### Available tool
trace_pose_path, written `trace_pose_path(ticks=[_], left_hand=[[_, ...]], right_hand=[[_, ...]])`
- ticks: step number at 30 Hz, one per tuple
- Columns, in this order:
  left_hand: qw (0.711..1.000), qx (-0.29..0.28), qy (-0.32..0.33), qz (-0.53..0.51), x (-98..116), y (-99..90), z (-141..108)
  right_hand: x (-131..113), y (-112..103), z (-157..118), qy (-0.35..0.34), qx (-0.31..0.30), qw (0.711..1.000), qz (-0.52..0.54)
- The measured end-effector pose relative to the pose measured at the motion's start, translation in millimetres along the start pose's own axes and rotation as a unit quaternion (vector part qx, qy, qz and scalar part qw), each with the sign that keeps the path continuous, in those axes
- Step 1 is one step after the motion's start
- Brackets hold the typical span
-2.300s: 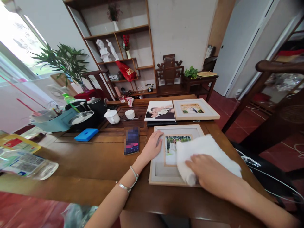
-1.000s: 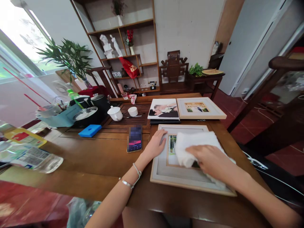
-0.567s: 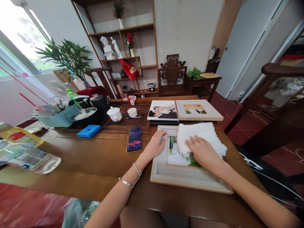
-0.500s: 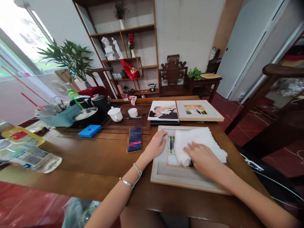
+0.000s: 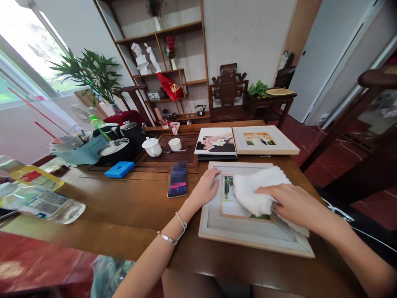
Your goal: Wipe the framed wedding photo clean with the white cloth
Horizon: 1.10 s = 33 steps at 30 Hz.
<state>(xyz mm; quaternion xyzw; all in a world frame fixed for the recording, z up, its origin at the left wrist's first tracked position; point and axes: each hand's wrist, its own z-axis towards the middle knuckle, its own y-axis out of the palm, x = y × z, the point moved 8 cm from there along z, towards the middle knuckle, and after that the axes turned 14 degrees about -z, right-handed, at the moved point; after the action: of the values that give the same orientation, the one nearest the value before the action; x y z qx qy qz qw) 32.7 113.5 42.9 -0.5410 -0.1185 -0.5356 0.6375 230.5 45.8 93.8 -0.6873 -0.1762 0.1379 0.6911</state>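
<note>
A pale picture frame (image 5: 248, 236) lies flat on the wooden table, with a small photo showing at its middle. My left hand (image 5: 205, 187) holds the frame's upper left side, its fingers and thumb over the edge. In my right hand (image 5: 290, 201) is a white cloth (image 5: 256, 188), pressed on the glass at the right half of the frame. Part of the cloth hangs below my hand across the lower right of the frame. Cloth and hand hide most of the photo.
A phone (image 5: 178, 179) lies left of the frame. Behind it are a photo panel (image 5: 216, 141) and another framed picture (image 5: 266, 130). A white lidded cup (image 5: 151, 147), blue block (image 5: 119, 169) and clear bottle (image 5: 46, 203) stand or lie leftward.
My right hand has moved right across the frame with the cloth, uncovering a little more of the photo's left part. My left hand stays on the frame. The view has shifted slightly.
</note>
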Motion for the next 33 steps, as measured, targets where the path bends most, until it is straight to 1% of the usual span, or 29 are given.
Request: trace_pose_path(ticks=[1,3,6,8,9,11,13,15,17,19,22,24,25,27,28,31,33], left_hand=[[1.0,0.0,-0.002,0.0,0,-0.1,0],[1.0,0.001,-0.004,-0.003,0,-0.7,1],[1.0,0.004,0.002,-0.007,2,-1.3,1],[1.0,0.003,0.007,-0.006,2,-1.2,1],[1.0,0.001,0.009,-0.006,2,-0.9,1],[1.0,-0.001,0.011,-0.006,2,-0.6,1],[1.0,-0.002,0.012,-0.005,2,-0.6,1],[1.0,-0.001,0.013,-0.003,1,-0.8,0],[1.0,-0.001,0.013,-0.003,1,-0.9,0],[1.0,-0.001,0.01,-0.004,1,-0.6,1],[1.0,0.0,0.002,-0.007,0,-0.9,1],[1.0,0.001,-0.001,-0.012,0,-1.1,1],[1.0,0.002,0.0,-0.013,0,-1.3,1],[1.0,0.004,0.003,-0.014,0,-1.6,2],[1.0,0.005,0.004,-0.012,0,-1.7,1],[1.0,0.007,0.008,-0.005,-1,-1.5,1],[1.0,0.006,0.01,-0.004,0,-1.3,1]], right_hand=[[4,3,7,0.024,0.011,0.999,-0.03],[1,11,18,0.044,0.026,0.994,-0.091],[-23,19,23,0.026,0.069,0.985,-0.154],[-48,20,17,-0.022,0.088,0.984,-0.152],[-61,20,12,-0.06,0.084,0.985,-0.137],[-84,17,-4,-0.143,0.053,0.984,-0.088],[-93,8,-21,-0.199,0.018,0.979,-0.029],[-85,-3,-35,-0.209,-0.011,0.977,0.03],[-66,-9,-44,-0.194,-0.038,0.977,0.075],[-42,-10,-43,-0.168,-0.043,0.98,0.094],[-7,-1,-27,-0.1,-0.027,0.993,0.063],[9,7,-9,-0.041,-0.003,0.999,0.014],[13,10,0,-0.015,0.017,1.0,-0.014],[12,14,14,0.014,0.057,0.996,-0.072],[7,16,19,0.016,0.073,0.992,-0.1],[-20,20,22,-0.008,0.102,0.981,-0.165],[-42,21,16,-0.045,0.093,0.981,-0.165]])
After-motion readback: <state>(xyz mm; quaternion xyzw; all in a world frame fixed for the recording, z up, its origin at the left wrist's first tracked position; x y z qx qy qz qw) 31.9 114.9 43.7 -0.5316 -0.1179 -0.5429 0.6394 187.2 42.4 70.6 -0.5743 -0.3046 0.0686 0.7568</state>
